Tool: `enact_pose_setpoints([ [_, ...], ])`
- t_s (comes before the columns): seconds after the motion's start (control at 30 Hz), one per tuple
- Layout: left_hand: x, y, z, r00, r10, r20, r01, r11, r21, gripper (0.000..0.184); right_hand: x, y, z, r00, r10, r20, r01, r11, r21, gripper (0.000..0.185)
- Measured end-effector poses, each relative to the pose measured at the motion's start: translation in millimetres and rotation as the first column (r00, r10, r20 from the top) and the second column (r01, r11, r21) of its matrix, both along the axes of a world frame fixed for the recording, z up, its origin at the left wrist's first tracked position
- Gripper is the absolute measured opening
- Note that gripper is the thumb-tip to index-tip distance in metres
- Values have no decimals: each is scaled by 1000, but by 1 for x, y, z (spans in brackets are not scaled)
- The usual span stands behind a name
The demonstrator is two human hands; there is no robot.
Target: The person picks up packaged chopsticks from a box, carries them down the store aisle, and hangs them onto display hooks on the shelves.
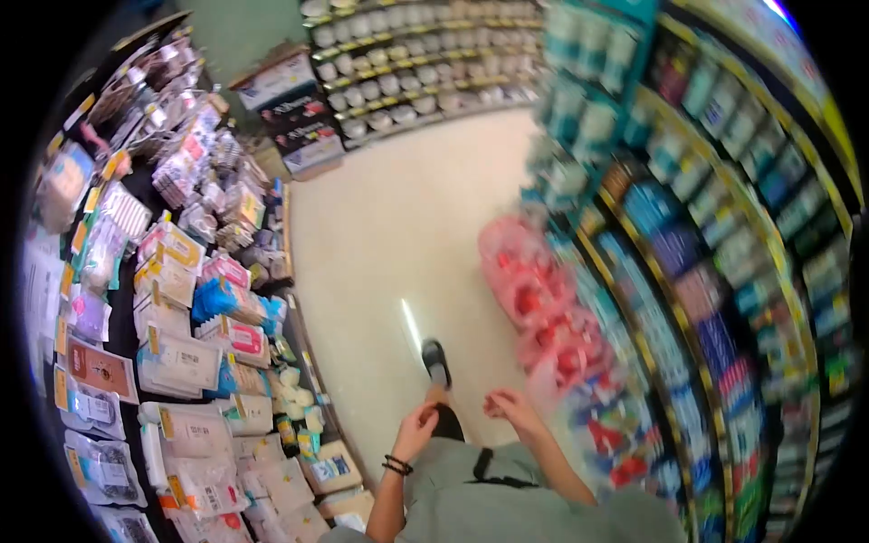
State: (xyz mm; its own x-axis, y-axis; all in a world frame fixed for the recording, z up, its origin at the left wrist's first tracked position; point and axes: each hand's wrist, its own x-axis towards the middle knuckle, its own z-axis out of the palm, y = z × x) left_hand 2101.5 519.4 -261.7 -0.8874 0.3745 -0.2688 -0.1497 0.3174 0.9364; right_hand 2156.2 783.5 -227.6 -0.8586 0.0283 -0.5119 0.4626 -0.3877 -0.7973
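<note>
My left hand (415,434), with dark bead bracelets (396,465) on its wrist, hangs in front of my body. Its fingers are loosely bent, and I see nothing in them. To the right of it, my right hand (513,409) is half curled with the fingers a little apart, also without any visible object. Neither hand touches the goods. Nearest to the right hand are pink items with red parts (566,348), blurred and hung at the shelf's edge. Packaged goods (195,434) lie in rows on the left, apart from my left hand.
A pale shiny floor (389,235) runs between the shelves, with my dark shoe (436,353) on it. Stacked boxes (299,118) stand at the back left. White bowls (398,83) fill the far shelves. Tall shelves of packets (679,253) line the right.
</note>
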Motion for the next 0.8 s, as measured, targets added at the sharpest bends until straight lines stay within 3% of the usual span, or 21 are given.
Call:
enact_pose_setpoints([
  [0.17, -180, -8, 6, 990, 143, 2, -143, 989, -25, 28, -191, -1, 10, 988, 137, 64, -145, 979, 145, 26],
  [0.2, -234, -5, 6, 975, 218, -37, -218, 976, 16, 28, -256, -4, 13, 981, 193, 4, -191, 971, 145, 26],
  [0.33, -361, -9, 70, 928, 352, -122, -347, 936, 62, 28, -384, -31, 64, 960, 262, -100, -254, 963, 92, 25],
  [0.43, -419, -5, 108, 924, 359, -135, -350, 933, 86, 28, -452, -49, 69, 949, 292, -118, -289, 956, 42, 23],
  [0.53, -472, -1, 106, 945, 290, -153, -277, 956, 99, 28, -514, -66, 76, 922, 386, -22, -387, 922, -13, 23],
  [0.67, -548, 2, 98, 925, 332, -183, -333, 943, 27, 26, -589, -70, 64, 907, 416, -63, -418, 907, -41, 25],
  [0.8, -646, 14, 105, 964, 222, -145, -235, 969, -78, 28, -683, -66, 45, 885, 454, -102, -455, 890, 11, 27],
])
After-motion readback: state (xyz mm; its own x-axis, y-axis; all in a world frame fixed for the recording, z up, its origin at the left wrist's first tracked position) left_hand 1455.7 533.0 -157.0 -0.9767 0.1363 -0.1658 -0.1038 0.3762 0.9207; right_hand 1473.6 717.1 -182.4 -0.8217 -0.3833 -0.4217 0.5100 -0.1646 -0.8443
